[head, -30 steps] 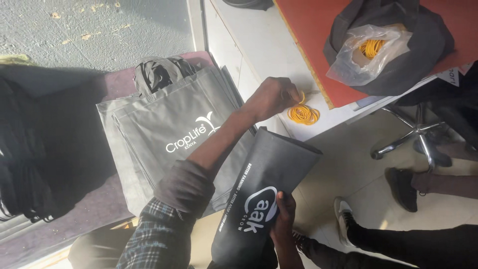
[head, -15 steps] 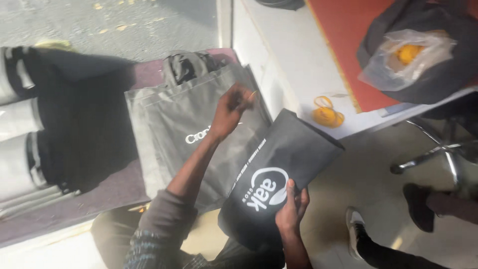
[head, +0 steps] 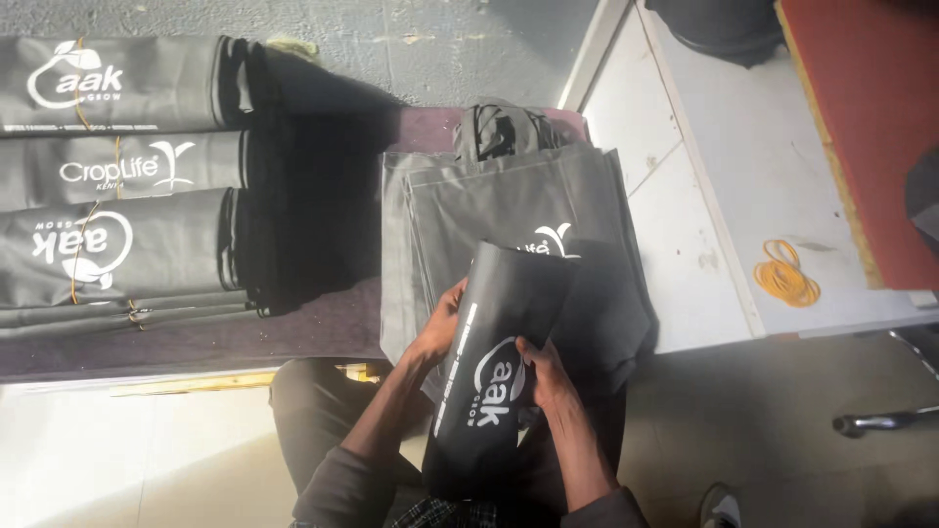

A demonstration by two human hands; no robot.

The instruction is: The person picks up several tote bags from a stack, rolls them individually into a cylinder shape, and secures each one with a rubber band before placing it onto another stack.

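Dark grey fabric fills the scene: a rolled bag (head: 494, 367) with a white emblem is gripped from both sides, the left hand (head: 438, 328) curled around its left edge, the right hand (head: 544, 374) closed on its right side. The roll lies over the near edge of a stack of flat grey bags (head: 509, 210). Left of that stack sit tied bundles of bags (head: 127, 176); to its right, orange rubber bands (head: 785, 274) lie on a white surface (head: 704, 196).

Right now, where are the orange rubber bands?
In the head view, the orange rubber bands lie on the white ledge at the right, beside the red surface and right of the flat grey bags.
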